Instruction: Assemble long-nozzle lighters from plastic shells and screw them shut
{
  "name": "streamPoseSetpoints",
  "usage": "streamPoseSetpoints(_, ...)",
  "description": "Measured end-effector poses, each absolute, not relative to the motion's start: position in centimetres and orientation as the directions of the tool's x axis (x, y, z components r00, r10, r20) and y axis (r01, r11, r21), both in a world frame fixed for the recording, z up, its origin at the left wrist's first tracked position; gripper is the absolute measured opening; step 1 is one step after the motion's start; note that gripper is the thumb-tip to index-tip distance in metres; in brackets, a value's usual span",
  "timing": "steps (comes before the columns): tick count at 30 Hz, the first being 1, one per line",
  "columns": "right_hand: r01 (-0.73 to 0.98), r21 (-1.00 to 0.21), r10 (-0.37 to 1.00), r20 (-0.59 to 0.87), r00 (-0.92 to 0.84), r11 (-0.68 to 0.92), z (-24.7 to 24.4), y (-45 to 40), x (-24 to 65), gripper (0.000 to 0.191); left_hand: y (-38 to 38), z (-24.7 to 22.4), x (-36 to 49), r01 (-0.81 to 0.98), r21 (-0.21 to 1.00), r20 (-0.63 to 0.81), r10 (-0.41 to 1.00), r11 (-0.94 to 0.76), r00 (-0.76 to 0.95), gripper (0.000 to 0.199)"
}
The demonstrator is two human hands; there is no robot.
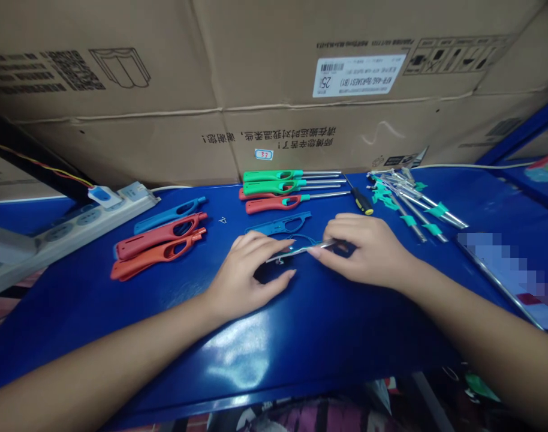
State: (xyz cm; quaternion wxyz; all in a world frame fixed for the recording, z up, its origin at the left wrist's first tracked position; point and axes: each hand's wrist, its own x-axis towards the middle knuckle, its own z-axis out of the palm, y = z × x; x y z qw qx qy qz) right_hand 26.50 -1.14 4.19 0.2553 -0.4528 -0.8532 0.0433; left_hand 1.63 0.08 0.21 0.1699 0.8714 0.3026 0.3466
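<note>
Between my hands is the inner assembly of a stick lighter (296, 251), a slim strip with a metal tube, a bit of teal and a thin blue wire loop. My right hand (366, 249) pinches its tube end between thumb and fingers. At the other end, the curled fingers of my left hand (249, 270) rest against the strip, while the left thumb stands apart below it. Just behind lies a blue lighter shell half (280, 225), partly covered by my hands.
Green lighters (271, 176) and red lighters (274, 203) lie at the back, beside a screwdriver (360, 201). Metal lighter tubes with teal parts (418, 207) are heaped right, near a phone-like device (512, 276). Coloured handles (161, 237) and a power strip (80, 225) lie left. Cardboard (157, 144) stands behind.
</note>
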Motion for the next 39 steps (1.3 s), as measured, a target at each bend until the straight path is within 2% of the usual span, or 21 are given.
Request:
streamPoseSetpoints(4, 0.743, -0.331, 0.789, 0.452, -0.416, 0.582, 4.7, -0.7, 27.4, 0.042, 0.3, 0.0, 1.6, 0.425, 0.529, 0.480, 0.672, -0.735, 0.564, 0.035)
streamPoseSetpoints(10, 0.703, -0.317, 0.754, 0.445, -0.483, 0.637, 5.1, -0.5, 27.9, 0.037, 0.7, -0.3, 1.6, 0.368, 0.607, 0.483, 0.695, -0.704, 0.534, 0.019)
streamPoseSetpoints(14, 0.716, -0.251, 0.750, 0.358, -0.556, 0.651, 4.9, -0.1, 28.6, 0.037, 1.1, -0.4, 1.4, 0.361, 0.652, 0.496, 0.735, -0.667, 0.462, 0.018)
streamPoseSetpoints(20, 0.777, -0.147, 0.788, 0.189, -0.585, 0.612, 4.5, 0.7, 29.5, 0.038, 1.8, -0.5, 1.2, 0.397, 0.628, 0.496, 0.737, -0.670, 0.459, 0.019)
streamPoseSetpoints(31, 0.838, -0.187, 0.857, 0.057, -0.512, 0.513, 4.1, 1.2, 29.3, 0.031, 2.4, -0.6, 1.1, 0.442, 0.610, 0.484, 0.752, -0.657, 0.448, 0.015)
streamPoseSetpoints(39, 0.788, -0.294, 0.820, -0.025, -0.572, 0.541, 4.1, 1.1, 30.0, 0.020, 2.5, -0.6, 1.0, 0.456, 0.601, 0.468, 0.752, -0.656, 0.464, 0.015)
